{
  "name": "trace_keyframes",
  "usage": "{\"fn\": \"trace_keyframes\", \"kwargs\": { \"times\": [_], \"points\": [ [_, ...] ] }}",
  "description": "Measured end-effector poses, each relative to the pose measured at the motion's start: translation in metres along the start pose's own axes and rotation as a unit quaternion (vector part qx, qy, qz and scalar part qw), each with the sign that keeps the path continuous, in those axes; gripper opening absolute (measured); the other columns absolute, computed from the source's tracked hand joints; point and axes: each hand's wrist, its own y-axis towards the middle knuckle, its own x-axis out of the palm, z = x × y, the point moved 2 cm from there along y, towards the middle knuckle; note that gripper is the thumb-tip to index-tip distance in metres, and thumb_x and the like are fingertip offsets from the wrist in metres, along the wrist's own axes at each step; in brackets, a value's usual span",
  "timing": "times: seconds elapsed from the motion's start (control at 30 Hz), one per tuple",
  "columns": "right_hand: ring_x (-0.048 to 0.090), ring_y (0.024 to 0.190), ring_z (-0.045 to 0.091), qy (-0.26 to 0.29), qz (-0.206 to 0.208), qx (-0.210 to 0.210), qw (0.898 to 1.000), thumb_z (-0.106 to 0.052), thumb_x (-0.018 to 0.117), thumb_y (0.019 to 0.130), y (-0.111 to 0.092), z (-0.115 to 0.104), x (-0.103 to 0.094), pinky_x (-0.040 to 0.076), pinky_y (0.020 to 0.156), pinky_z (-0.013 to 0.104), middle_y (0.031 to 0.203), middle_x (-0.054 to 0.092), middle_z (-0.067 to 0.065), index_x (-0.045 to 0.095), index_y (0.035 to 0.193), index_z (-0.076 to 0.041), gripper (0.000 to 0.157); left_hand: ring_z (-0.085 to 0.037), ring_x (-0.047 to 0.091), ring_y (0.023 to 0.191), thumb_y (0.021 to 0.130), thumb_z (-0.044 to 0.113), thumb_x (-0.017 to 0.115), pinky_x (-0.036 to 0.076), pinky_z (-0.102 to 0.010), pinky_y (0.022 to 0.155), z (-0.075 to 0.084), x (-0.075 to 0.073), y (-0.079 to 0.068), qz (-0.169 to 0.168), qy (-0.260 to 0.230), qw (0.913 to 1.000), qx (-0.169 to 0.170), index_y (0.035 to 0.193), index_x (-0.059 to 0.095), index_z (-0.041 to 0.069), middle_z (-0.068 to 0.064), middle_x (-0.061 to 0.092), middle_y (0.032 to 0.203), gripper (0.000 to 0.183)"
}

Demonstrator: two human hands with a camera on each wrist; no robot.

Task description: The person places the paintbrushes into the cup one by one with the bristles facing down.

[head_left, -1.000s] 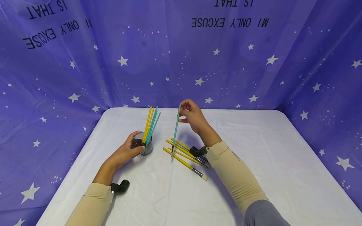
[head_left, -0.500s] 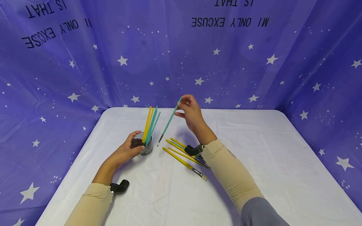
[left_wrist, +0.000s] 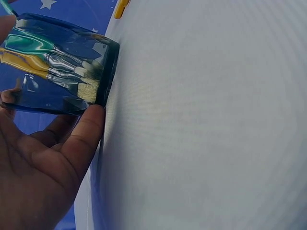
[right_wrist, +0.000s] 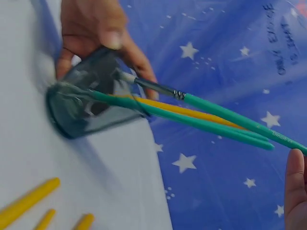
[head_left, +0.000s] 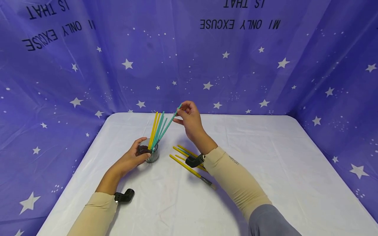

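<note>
A dark-tinted glass cup (head_left: 153, 157) stands on the table, and my left hand (head_left: 131, 157) grips it around the side. Inside it lean several yellow and green paintbrushes (head_left: 154, 131), bristles down, as the left wrist view shows through the glass (left_wrist: 72, 103). My right hand (head_left: 191, 119) pinches a green paintbrush (head_left: 169, 122) near its handle end. That brush slants down to the left, its bristle tip at the cup's mouth. In the right wrist view the pinched paintbrush (right_wrist: 230, 115) runs above the others, its pale bristles by the rim.
Several more paintbrushes, mostly yellow-handled (head_left: 186, 166), lie on the white table (head_left: 265, 157) under my right wrist. A black wrist camera (head_left: 195, 161) partly covers them. A purple star-patterned curtain (head_left: 177, 59) hangs behind and along both sides.
My right hand has moved left, bringing the green paintbrush from above the loose brushes to the cup's mouth and tilting it more. The left hand and cup have stayed in place.
</note>
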Motion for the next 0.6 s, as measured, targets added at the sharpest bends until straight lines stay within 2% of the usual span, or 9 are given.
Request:
{"fn": "trace_keyframes", "kwargs": {
  "times": [0.33, 0.6],
  "points": [
    [0.060, 0.087, 0.020, -0.072, -0.031, 0.016, 0.997, 0.005, 0.054, 0.096, -0.014, 0.024, 0.017, 0.057, 0.077, 0.039, 0.098, 0.050, 0.007, 0.048, 0.116, -0.005, 0.023, -0.031, 0.048, 0.114, 0.096, 0.019, 0.065, 0.046, -0.033, 0.085, 0.001, 0.001, 0.000, 0.005, -0.005, 1.0000, -0.003, 0.156, 0.013, 0.018, -0.026, 0.043, 0.140, 0.080],
    [0.059, 0.084, 0.019, -0.081, -0.030, 0.025, 0.996, 0.006, 0.053, 0.097, -0.019, 0.038, 0.021, 0.057, 0.074, 0.036, 0.097, 0.049, 0.007, 0.049, 0.110, -0.009, 0.020, -0.031, 0.048, 0.117, 0.096, 0.019, 0.065, 0.045, -0.033, 0.087, 0.001, 0.000, 0.000, 0.005, -0.003, 1.0000, -0.001, 0.156, 0.013, 0.017, -0.026, 0.044, 0.140, 0.080]
  ]
}}
